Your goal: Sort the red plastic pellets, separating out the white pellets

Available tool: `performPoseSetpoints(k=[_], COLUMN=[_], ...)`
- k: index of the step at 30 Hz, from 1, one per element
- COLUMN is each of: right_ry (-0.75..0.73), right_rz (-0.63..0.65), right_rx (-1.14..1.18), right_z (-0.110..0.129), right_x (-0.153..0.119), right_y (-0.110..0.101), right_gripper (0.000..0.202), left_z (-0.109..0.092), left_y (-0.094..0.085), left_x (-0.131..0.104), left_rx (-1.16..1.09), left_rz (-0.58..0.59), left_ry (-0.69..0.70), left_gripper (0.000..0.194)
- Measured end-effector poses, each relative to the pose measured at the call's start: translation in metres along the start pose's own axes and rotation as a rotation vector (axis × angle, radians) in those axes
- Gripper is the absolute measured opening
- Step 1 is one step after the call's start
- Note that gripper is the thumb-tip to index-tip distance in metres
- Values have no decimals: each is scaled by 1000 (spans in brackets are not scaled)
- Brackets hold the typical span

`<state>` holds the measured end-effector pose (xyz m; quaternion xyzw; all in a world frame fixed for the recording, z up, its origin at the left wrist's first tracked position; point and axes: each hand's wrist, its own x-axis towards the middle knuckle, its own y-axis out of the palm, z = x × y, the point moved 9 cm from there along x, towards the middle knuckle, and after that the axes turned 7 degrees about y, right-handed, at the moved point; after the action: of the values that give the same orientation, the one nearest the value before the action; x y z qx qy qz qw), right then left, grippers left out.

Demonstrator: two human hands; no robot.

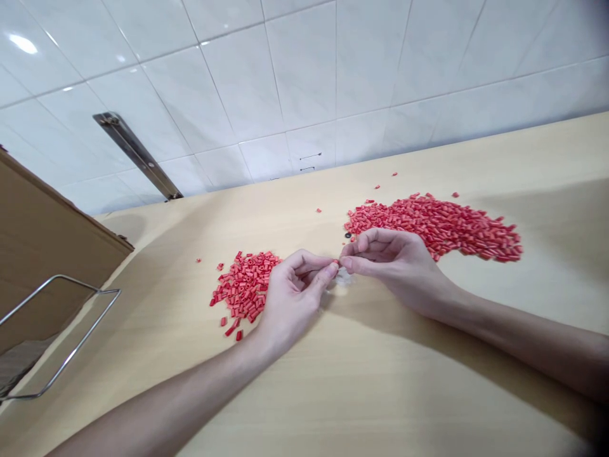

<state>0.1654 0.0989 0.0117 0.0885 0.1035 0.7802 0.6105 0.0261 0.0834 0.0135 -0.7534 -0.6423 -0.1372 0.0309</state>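
My left hand (295, 289) pinches a small red tube-shaped piece (335, 261) between thumb and fingertips. My right hand (404, 263) meets it from the other side, thumb and fingers closed at the same spot; what its fingertips hold is too small to make out. Below the fingertips lies a whitish, translucent clump (343, 277), partly hidden. Beside my left hand spreads a pile of short red tubes (245, 285). Behind my right hand stretches a larger pile of similar red pieces (457, 225), partly covered by the hand. A tiny black ring (347, 235) sits at that pile's near-left edge.
The pale wooden table (304, 393) runs back to a white tiled wall (304, 76). At the left stand a cardboard box (52, 235) and a bent metal wire frame (78, 346). A metal bracket (137, 155) is on the wall. Several stray red pieces lie around the piles.
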Motion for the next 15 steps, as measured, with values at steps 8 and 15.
performPoseSetpoints(k=[8, 15], right_ry=[12, 27], right_rz=[-1, -15], right_rx=[-20, -41], right_z=[-1, -1], right_x=[0, -1], right_y=[0, 0], right_gripper=[29, 33], left_z=[1, 4], left_y=[-1, -1], left_x=[-1, 0], left_rx=[5, 9], left_rz=[0, -1], left_ry=[-25, -43], left_gripper=[9, 12])
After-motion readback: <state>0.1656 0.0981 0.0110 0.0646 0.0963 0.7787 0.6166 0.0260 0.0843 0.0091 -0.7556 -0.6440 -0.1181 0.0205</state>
